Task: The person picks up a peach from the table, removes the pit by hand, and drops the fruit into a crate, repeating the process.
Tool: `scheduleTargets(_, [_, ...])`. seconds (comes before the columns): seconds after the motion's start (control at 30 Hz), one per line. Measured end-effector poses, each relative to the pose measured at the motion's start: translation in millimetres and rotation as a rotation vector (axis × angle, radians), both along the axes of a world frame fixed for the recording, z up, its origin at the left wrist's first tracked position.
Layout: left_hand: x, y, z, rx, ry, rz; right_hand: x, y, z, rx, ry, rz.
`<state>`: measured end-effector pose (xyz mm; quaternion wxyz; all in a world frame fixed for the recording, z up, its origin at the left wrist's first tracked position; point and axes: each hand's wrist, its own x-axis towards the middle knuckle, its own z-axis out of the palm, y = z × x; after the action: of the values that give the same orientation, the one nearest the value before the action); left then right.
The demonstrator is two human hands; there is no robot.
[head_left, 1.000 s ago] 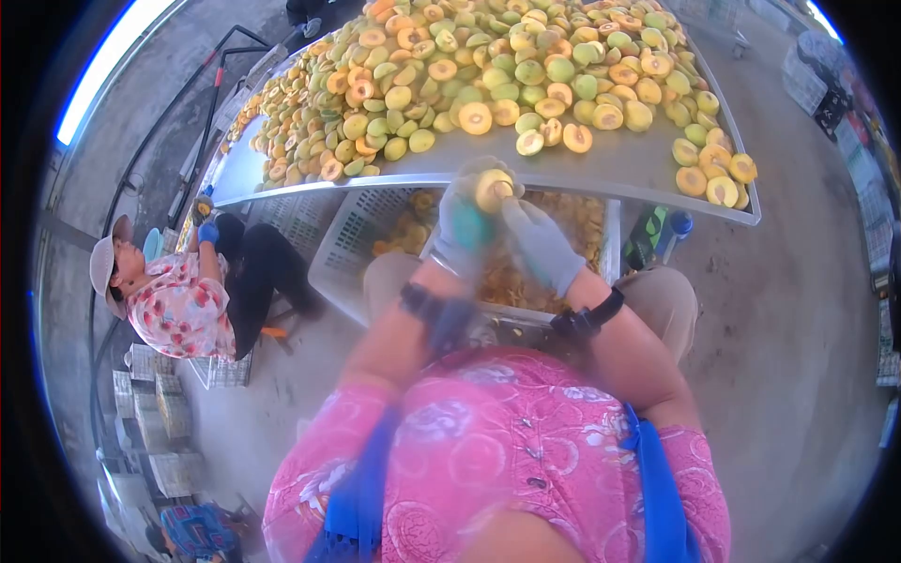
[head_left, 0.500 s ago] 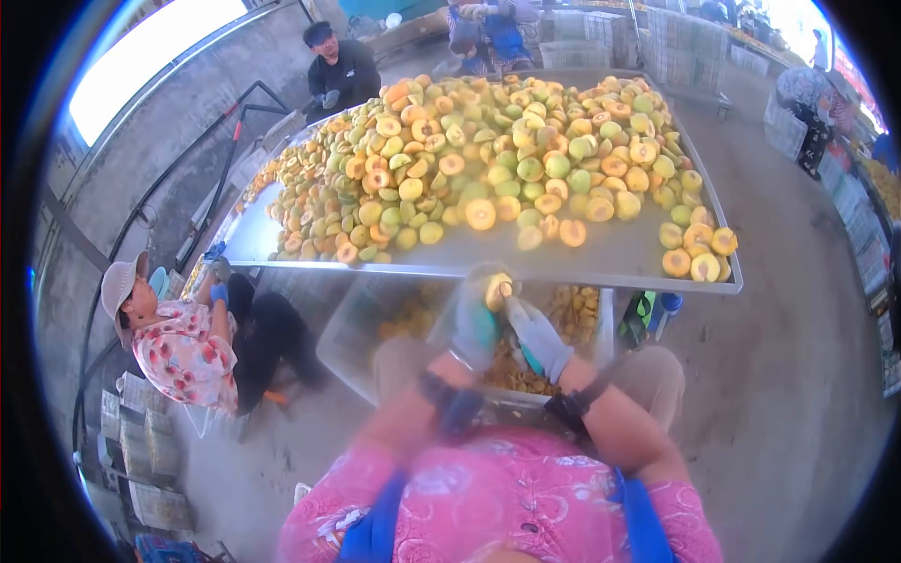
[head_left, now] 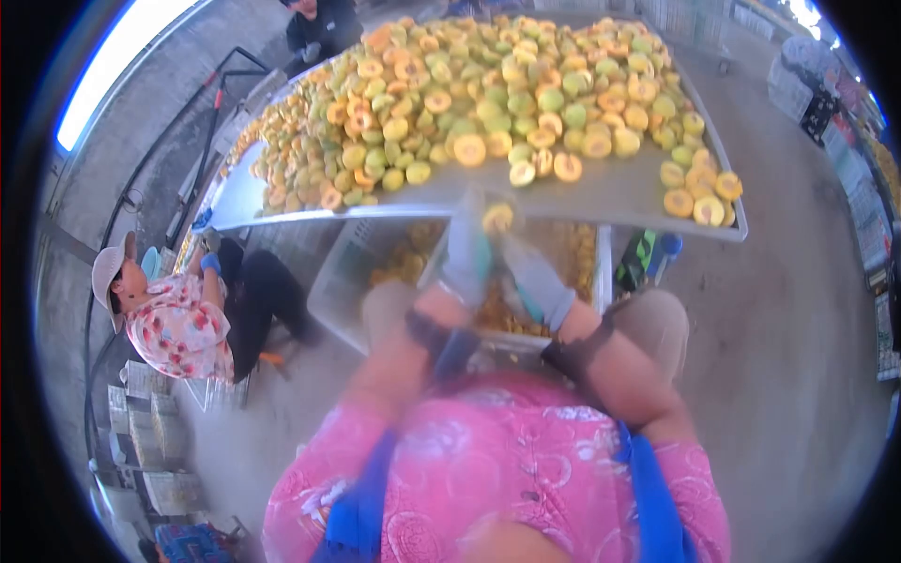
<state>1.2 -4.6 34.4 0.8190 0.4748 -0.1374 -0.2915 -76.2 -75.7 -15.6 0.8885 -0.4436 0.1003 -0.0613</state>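
Just off the near edge of the metal table [head_left: 394,214], my gloved left hand [head_left: 467,251] grips a yellow apricot half [head_left: 497,218], its cut face up. My gloved right hand [head_left: 538,280] is closed right below the fruit. Motion smears its fingertips, so what they hold, if anything, cannot be made out. A large heap of halved apricots [head_left: 413,122], green to orange, covers most of the tabletop. Under both hands stands a crate [head_left: 603,272] with yellow fruit pieces in it.
A second pale crate [head_left: 333,291] with fruit pieces stands to the left. A small cluster of apricot halves [head_left: 699,188] lies at the table's right corner. A person in a flowered shirt [head_left: 178,319] sits at left; another in dark clothes [head_left: 324,33] is behind the table.
The view has tilted down, so the table sits higher in the picture. My right hand has drawn slightly away from the apricot half, which my left hand still holds.
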Motion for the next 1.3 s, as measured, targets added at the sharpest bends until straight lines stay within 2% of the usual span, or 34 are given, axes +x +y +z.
scheduleTargets(0.03, [-4,-1,1,0.021,0.028,0.004,1,-1,-1,0.123,0.055,0.025])
scheduleTargets(0.1, [-3,-5,0,0.17,-0.454,0.182,2,-4,3,0.212,0.014,0.042])
scheduleTargets(0.17, [-5,-7,2,0.167,-0.455,0.183,-5,-6,12,0.241,0.031,0.071])
scheduleTargets(0.23, [-9,-7,20,0.094,-0.127,0.062,-6,-10,12,0.258,0.033,0.101])
scheduleTargets(0.3, [-8,-6,27,0.131,-0.079,0.042,-8,-15,7,0.041,0.034,0.185])
scheduleTargets(0.37, [-6,-7,26,0.171,-0.03,0.021,-7,-15,6,0.004,0.028,0.18])
scheduleTargets(0.43, [-4,-8,21,0.191,-0.245,0.065,-4,-13,-2,-0.035,0.024,0.174])
scheduleTargets(0.5, [0,-4,23,0.191,-0.219,0.0,1,-7,-14,-0.576,-0.422,-0.102])
scheduleTargets(0.6, [10,1,18,0.163,-0.24,-0.117,-6,-13,-11,-0.685,-0.394,0.035])
scheduleTargets(0.73, [18,5,11,0.218,-0.366,-0.206,-9,-10,-18,-0.702,-0.567,-0.069])
scheduleTargets(0.8, [23,9,12,0.191,-0.43,-0.276,-12,-14,-16,-0.934,-0.581,-0.024])
scheduleTargets(0.83, [26,11,13,0.165,-0.497,-0.349,-11,-11,-15,-0.935,-0.582,-0.022])
scheduleTargets(0.9, [27,13,10,0.178,-0.47,-0.37,-11,-1,-13,0.416,-0.021,0.291])
scheduleTargets(1.03, [21,21,17,0.298,-0.417,-0.344,-10,-2,-20,0.359,0.023,0.365])
scheduleTargets(1.13, [14,23,25,0.276,-0.417,-0.327,-12,-1,-15,0.383,0.058,0.422])
scheduleTargets(1.2, [15,25,22,0.206,-0.342,-0.35,-20,-6,-5,0.603,0.08,0.627])
scheduleTargets(1.23, [16,26,19,0.139,-0.267,-0.372,-20,-9,-7,0.602,0.084,0.629])
scheduleTargets(1.3, [18,27,13,0.151,-0.27,-0.389,-19,-15,-13,0.752,-0.079,0.865])
